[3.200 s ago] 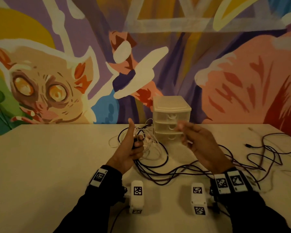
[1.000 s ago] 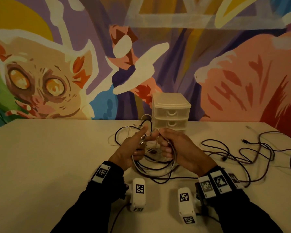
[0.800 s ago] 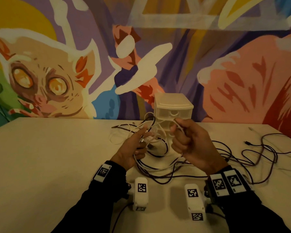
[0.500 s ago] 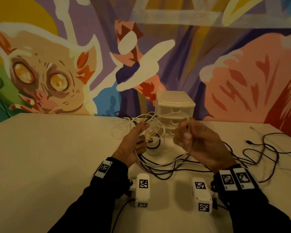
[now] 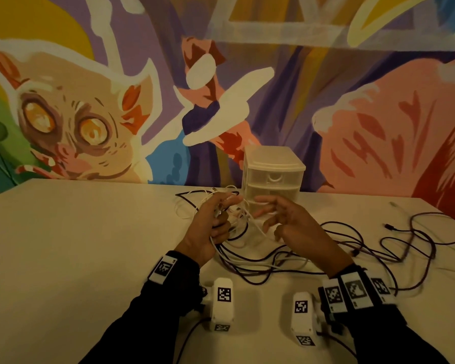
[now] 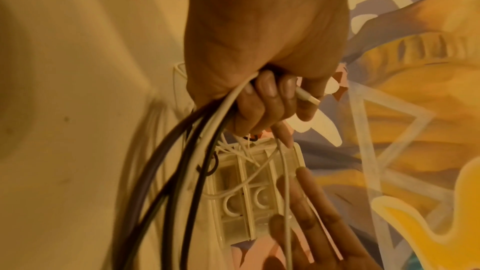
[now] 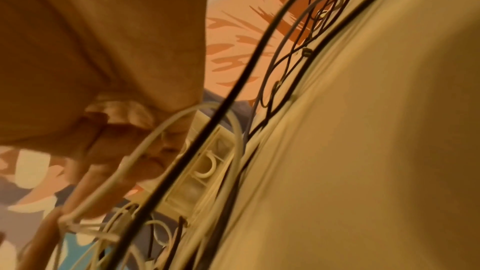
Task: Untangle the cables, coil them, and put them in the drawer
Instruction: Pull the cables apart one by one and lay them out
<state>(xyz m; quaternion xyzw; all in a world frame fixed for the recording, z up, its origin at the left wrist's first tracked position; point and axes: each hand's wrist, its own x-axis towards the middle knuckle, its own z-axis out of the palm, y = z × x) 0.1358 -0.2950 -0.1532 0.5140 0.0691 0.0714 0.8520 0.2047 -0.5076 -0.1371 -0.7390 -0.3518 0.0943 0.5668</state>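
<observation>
A tangle of white and dark cables (image 5: 238, 219) hangs between my hands above the table. My left hand (image 5: 217, 219) grips a bundle of several strands; in the left wrist view its fingers (image 6: 265, 100) curl round white and dark cables (image 6: 197, 151) and a white plug end. My right hand (image 5: 273, 216) is just right of the tangle with fingers spread and loose. A thin white strand (image 6: 285, 192) runs along its fingers (image 6: 306, 210). The small clear three-drawer unit (image 5: 273, 177) stands right behind the hands, drawers closed.
Long dark cables (image 5: 378, 248) sprawl in loops over the right half of the table (image 5: 76, 245) and trail toward me. A loose plug (image 5: 388, 226) lies at the far right. The painted wall rises directly behind the drawer unit.
My right hand has let go of the white strand it was pulling up and spread its fingers. My left hand has kept its grip on the bundle and sunk slightly.
</observation>
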